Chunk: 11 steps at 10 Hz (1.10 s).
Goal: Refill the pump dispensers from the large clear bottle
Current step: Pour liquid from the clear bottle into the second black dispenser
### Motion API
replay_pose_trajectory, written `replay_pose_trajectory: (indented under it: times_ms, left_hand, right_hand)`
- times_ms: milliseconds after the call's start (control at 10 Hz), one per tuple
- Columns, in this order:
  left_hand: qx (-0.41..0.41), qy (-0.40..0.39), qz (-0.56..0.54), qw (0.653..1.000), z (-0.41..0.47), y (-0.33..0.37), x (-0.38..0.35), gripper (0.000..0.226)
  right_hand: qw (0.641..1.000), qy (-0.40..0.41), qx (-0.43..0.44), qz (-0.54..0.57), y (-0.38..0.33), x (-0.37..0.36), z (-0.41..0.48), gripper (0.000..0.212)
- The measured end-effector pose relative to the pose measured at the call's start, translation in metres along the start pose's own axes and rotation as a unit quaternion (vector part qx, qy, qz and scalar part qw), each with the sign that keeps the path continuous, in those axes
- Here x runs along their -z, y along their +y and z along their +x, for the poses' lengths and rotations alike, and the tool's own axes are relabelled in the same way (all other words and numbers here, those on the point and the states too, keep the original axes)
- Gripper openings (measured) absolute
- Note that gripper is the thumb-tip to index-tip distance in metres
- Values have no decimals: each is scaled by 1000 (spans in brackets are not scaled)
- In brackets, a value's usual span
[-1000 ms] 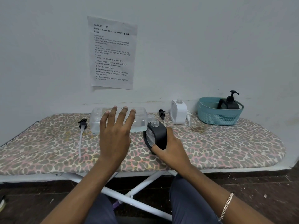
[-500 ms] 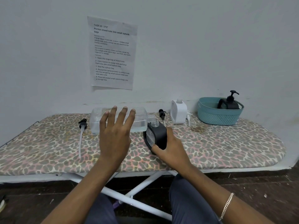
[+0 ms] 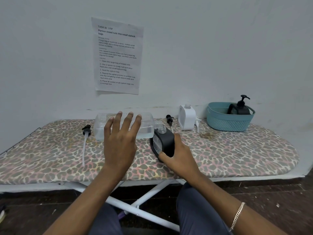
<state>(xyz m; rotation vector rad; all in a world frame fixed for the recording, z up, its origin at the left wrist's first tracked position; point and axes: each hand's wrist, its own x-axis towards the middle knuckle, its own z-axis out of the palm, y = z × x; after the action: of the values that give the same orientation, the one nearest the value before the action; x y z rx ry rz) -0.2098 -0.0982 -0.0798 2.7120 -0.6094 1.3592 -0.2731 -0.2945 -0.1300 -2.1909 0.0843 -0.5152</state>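
The large clear bottle (image 3: 146, 127) lies on its side at the back of the leopard-print ironing board (image 3: 237, 153), partly filled with clear liquid. My left hand (image 3: 120, 141) grips it from the near side, fingers spread over its top. Its neck meets the open mouth of a black dispenser (image 3: 165, 141), which has no pump and leans left. My right hand (image 3: 179, 160) holds that dispenser by its lower end. A white dispenser (image 3: 187, 118) without its pump stands behind it.
A black pump head with a long tube (image 3: 86, 130) lies left of the bottle. Another black pump (image 3: 169, 119) and a white pump (image 3: 197, 122) lie beside the white dispenser. A teal basket (image 3: 227, 123) at the back right holds a black dispenser (image 3: 240, 107) with its pump on. A printed sheet (image 3: 117, 55) hangs on the wall.
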Motion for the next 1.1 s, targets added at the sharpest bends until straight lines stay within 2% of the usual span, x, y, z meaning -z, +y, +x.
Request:
replay_pose_trajectory:
  times_ms: [1100]
  left_hand:
    - [1,-3,-1,1000,0,0,1,77]
  right_hand:
    - [1000,3,2,2,0,1,0,51]
